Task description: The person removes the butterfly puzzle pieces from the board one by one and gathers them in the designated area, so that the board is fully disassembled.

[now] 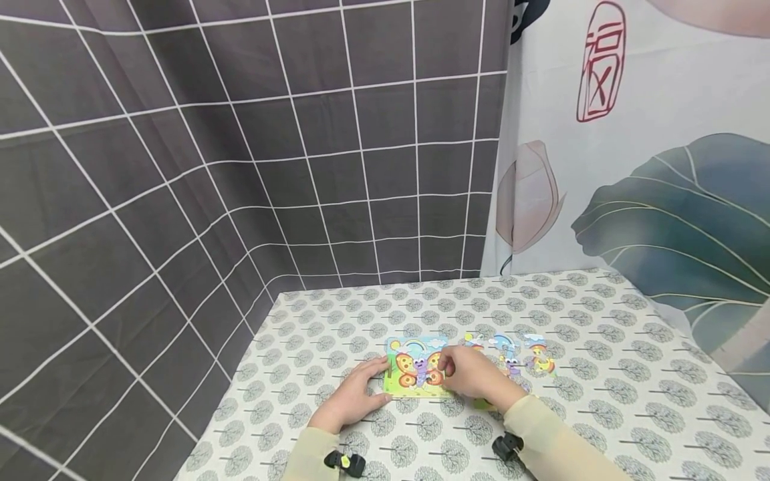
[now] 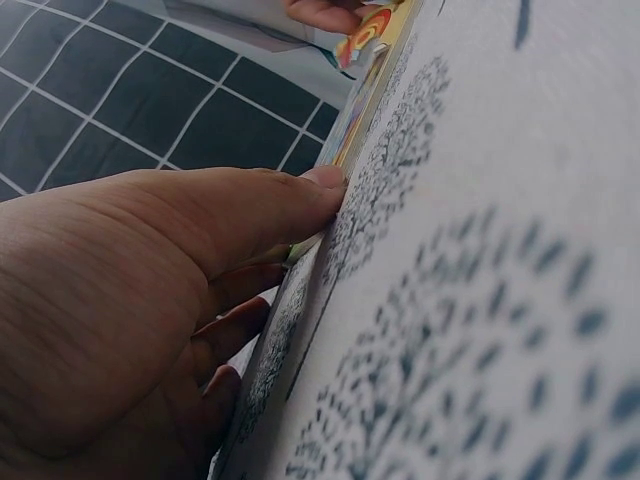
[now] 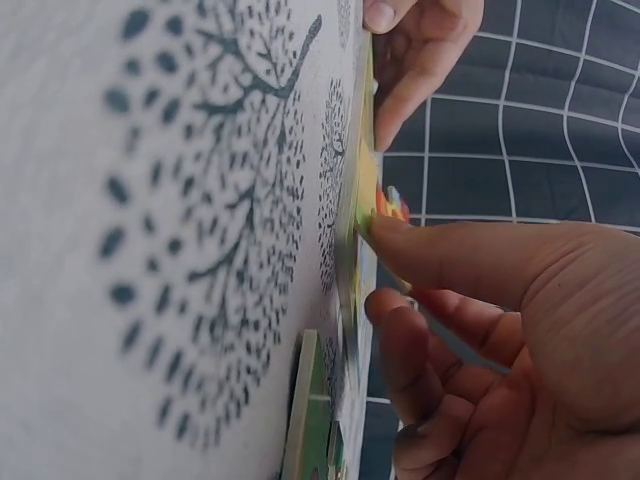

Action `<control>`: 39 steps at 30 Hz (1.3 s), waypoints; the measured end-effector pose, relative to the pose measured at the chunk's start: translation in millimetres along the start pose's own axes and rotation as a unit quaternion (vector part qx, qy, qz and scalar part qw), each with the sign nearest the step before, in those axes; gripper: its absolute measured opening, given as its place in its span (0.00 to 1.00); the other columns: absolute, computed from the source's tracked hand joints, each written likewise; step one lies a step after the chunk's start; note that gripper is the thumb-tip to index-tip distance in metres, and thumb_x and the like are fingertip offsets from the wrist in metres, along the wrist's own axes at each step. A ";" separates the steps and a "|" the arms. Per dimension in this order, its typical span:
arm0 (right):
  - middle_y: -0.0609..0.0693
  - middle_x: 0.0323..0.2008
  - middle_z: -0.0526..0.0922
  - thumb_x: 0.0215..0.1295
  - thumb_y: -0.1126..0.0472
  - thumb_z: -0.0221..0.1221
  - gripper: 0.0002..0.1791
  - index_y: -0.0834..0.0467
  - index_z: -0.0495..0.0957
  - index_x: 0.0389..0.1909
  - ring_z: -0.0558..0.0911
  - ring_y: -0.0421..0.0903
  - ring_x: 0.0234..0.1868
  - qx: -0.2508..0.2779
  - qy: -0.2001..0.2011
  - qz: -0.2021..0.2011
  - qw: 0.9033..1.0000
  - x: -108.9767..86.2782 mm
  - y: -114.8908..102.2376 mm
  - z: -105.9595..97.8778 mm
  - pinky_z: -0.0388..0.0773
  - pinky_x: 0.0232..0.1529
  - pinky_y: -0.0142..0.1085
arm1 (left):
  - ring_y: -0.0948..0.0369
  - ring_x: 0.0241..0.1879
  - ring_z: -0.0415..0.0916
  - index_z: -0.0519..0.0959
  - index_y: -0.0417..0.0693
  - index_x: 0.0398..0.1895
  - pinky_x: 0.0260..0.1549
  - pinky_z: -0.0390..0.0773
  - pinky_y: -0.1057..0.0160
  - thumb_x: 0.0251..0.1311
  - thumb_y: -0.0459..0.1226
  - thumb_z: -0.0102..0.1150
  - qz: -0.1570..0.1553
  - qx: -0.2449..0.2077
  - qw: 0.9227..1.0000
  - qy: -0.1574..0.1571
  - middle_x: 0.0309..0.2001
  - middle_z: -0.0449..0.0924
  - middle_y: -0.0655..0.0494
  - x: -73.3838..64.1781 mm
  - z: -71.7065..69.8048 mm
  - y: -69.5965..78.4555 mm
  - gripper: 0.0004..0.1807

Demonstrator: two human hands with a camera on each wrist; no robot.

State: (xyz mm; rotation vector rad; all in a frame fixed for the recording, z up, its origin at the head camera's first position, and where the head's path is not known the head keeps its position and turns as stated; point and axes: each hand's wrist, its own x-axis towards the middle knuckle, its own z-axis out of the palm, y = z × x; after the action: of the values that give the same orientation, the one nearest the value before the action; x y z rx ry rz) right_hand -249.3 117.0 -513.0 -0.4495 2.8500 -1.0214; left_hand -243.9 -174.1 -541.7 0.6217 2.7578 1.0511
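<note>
A picture puzzle board (image 1: 400,389) with a butterfly, a rainbow and green grass lies flat on the cloth. My left hand (image 1: 353,395) rests at its left side, fingers reaching to the upper left edge and thumb (image 2: 310,188) touching the near left corner. Over the board's right side, my right hand (image 1: 477,374) pinches a puzzle piece between thumb and fingers. This piece (image 2: 370,38) shows an orange-red wing pattern and tilts up from the board in the left wrist view. My right hand hides much of it in the head view.
Several loose puzzle pieces (image 1: 541,361) lie right of the board, some partly behind my right hand. A green-edged piece (image 3: 308,410) lies near my right wrist. The table has a tree-print cloth (image 1: 421,461); a dark checked curtain (image 1: 337,167) hangs behind and to the left.
</note>
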 end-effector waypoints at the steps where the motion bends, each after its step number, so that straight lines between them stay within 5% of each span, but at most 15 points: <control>1: 0.43 0.27 0.76 0.52 0.69 0.74 0.15 0.50 0.79 0.32 0.74 0.42 0.29 -0.001 0.006 -0.002 1.000 0.0 0.0 0.2 0.76 0.32 0.36 | 0.51 0.79 0.57 0.72 0.51 0.75 0.77 0.57 0.40 0.62 0.46 0.73 0.000 0.000 1.000 0.000 0.79 0.63 0.60 0.0 0.0 0.0 0.38; 18: 0.44 0.26 0.78 0.60 0.68 0.70 0.10 0.51 0.80 0.29 0.77 0.42 0.24 0.065 0.002 -0.009 0.998 1.2 5.5 -12.4 0.78 0.25 0.34 | 0.51 0.79 0.57 0.73 0.51 0.75 0.77 0.57 0.41 0.61 0.46 0.73 0.002 0.005 1.000 0.002 0.79 0.64 0.60 0.9 1.5 -2.2 0.38; 34: 0.46 0.29 0.79 0.66 0.66 0.67 0.05 0.54 0.82 0.32 0.77 0.45 0.30 0.091 0.004 0.004 0.996 -18.5 34.5 -47.0 0.78 0.30 0.36 | 0.50 0.79 0.57 0.72 0.51 0.75 0.77 0.57 0.40 0.62 0.46 0.73 -0.001 0.000 1.000 -0.004 0.79 0.64 0.60 0.6 0.5 0.4 0.38; 39: 0.46 0.28 0.80 0.65 0.65 0.68 0.04 0.56 0.83 0.32 0.77 0.45 0.30 0.087 0.008 -0.020 0.996 -26.3 46.5 -58.5 0.78 0.29 0.34 | 0.50 0.79 0.57 0.72 0.51 0.75 0.76 0.57 0.40 0.62 0.46 0.73 0.000 0.002 1.000 0.000 0.79 0.64 0.59 -0.1 0.2 1.3 0.38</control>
State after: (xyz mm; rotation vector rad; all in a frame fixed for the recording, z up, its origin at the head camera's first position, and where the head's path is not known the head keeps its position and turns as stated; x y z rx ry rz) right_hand -245.8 194.7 -497.7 -0.4857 2.7445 -1.2728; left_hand -243.3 -173.2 -541.0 0.6233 2.7602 1.0445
